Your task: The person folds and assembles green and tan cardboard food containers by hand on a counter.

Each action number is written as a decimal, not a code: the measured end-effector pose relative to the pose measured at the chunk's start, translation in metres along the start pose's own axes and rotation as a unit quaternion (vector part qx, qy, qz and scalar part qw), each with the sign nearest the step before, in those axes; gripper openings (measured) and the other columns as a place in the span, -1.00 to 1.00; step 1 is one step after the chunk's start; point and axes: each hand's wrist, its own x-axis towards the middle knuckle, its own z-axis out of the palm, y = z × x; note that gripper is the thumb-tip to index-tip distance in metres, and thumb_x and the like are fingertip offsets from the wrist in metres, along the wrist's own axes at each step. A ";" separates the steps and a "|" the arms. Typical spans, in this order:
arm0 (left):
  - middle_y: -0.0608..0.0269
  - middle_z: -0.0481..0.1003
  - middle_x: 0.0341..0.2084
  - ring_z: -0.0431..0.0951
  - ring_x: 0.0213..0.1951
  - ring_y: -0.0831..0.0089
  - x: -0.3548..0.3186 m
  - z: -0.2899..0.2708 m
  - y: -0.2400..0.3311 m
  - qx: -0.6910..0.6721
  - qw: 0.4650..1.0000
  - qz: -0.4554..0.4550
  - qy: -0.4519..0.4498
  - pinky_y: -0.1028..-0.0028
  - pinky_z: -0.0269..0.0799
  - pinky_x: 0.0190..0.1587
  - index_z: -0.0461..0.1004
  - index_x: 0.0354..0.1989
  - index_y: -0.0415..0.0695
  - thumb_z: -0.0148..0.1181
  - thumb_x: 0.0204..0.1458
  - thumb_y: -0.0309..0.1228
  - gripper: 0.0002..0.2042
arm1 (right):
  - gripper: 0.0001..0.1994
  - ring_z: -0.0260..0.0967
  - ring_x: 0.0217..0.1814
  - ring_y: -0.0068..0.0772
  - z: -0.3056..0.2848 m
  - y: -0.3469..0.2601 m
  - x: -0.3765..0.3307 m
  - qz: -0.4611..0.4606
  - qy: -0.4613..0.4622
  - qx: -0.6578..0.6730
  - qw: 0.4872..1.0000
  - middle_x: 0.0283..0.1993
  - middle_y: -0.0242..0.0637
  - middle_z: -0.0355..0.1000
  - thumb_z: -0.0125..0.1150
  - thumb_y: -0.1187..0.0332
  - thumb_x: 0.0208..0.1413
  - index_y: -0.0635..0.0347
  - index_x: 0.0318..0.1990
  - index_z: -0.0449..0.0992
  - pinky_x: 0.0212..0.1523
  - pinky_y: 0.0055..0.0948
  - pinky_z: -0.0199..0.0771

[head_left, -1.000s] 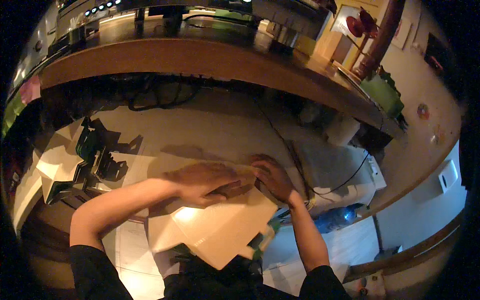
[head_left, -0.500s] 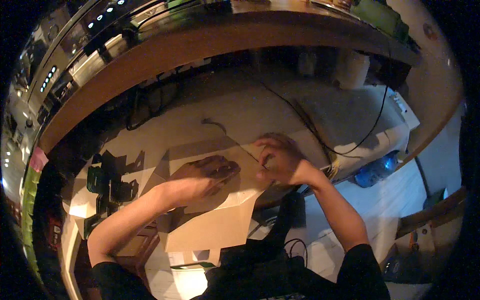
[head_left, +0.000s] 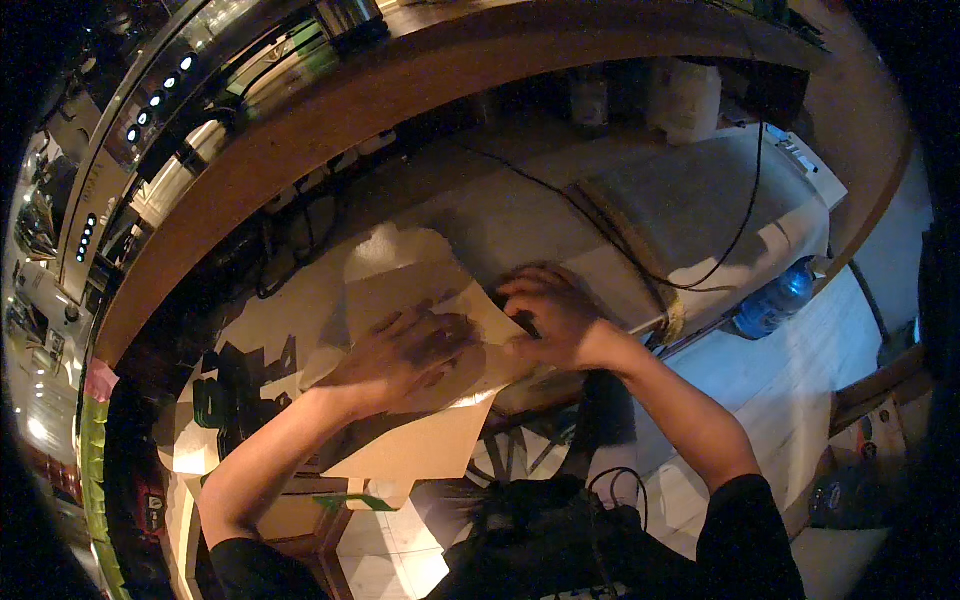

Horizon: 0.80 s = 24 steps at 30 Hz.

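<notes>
A large tan sheet of paper or thin card (head_left: 430, 430) lies creased on the desk, its near part hanging over the front edge. My left hand (head_left: 400, 360) rests on the sheet's middle, palm down with the fingers stretched out. At the sheet's right edge, my right hand (head_left: 560, 320) curls its fingers and thumb about the border; the exact contact of the fingertips is dim. Beyond my left hand, the far part of the sheet (head_left: 385, 280) bends and catches light near its top.
A black cable (head_left: 600, 225) loops across the desk, near a grey-white covered block (head_left: 700, 210). A blue-tinted bottle (head_left: 775, 300) is at the right. Dark stand-like objects (head_left: 235, 400) are at the left. A raised brown shelf (head_left: 480, 75) curves along the back.
The view has shifted. My left hand lies flatter, with its fingers more spread. The sheet's far part looks more bent, and my right hand stays at its right edge.
</notes>
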 end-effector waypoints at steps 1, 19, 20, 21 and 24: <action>0.22 0.44 0.15 0.41 0.19 0.12 -0.001 0.001 -0.001 0.000 1.000 0.005 0.004 0.16 0.43 0.18 0.45 0.20 -0.01 0.22 0.10 -0.31 -0.55 | -0.58 0.22 0.37 0.00 -0.004 -0.004 0.001 0.002 -0.013 0.018 1.000 0.19 -0.13 0.44 0.38 0.02 -0.04 0.15 -0.16 0.59 0.36 -0.06 0.14; -0.01 0.55 -0.36 0.56 -0.36 0.03 0.010 0.021 0.018 -0.189 0.965 -0.179 0.025 0.17 0.48 -0.23 0.54 -0.20 -0.21 0.23 0.09 -0.21 -0.71 | -0.64 0.36 0.26 -0.07 0.007 -0.011 -0.022 -0.205 0.019 -0.084 0.975 0.16 -0.22 0.46 0.21 0.09 0.15 0.04 0.02 0.60 0.24 -0.11 0.40; -0.01 0.54 -0.37 0.55 -0.36 0.04 0.001 0.025 0.022 -0.138 0.978 -0.158 0.002 0.17 0.48 -0.25 0.52 -0.20 -0.22 0.24 0.08 -0.25 -0.73 | -0.64 0.38 0.24 -0.09 0.004 -0.019 -0.018 -0.204 0.020 -0.076 0.976 0.13 -0.22 0.48 0.27 0.13 0.11 0.07 0.01 0.61 0.20 -0.15 0.44; -0.02 0.53 -0.37 0.55 -0.36 0.06 -0.005 0.030 0.025 -0.088 0.987 -0.134 -0.015 0.17 0.47 -0.26 0.51 -0.20 -0.24 0.24 0.07 -0.30 -0.75 | -0.61 0.35 0.27 -0.10 0.001 -0.023 -0.016 -0.198 -0.008 -0.091 0.976 0.15 -0.23 0.46 0.26 0.09 0.12 0.06 0.04 0.60 0.23 -0.13 0.40; -0.03 0.51 -0.33 0.54 -0.36 0.06 -0.008 0.053 0.021 -0.069 0.990 -0.019 0.124 0.13 0.44 -0.32 0.47 -0.22 -0.23 0.17 0.12 -0.37 -0.82 | -0.50 0.28 0.34 -0.10 -0.008 -0.032 -0.013 -0.192 -0.063 -0.130 0.971 0.22 -0.22 0.42 0.18 -0.04 0.16 0.08 0.12 0.55 0.33 -0.11 0.28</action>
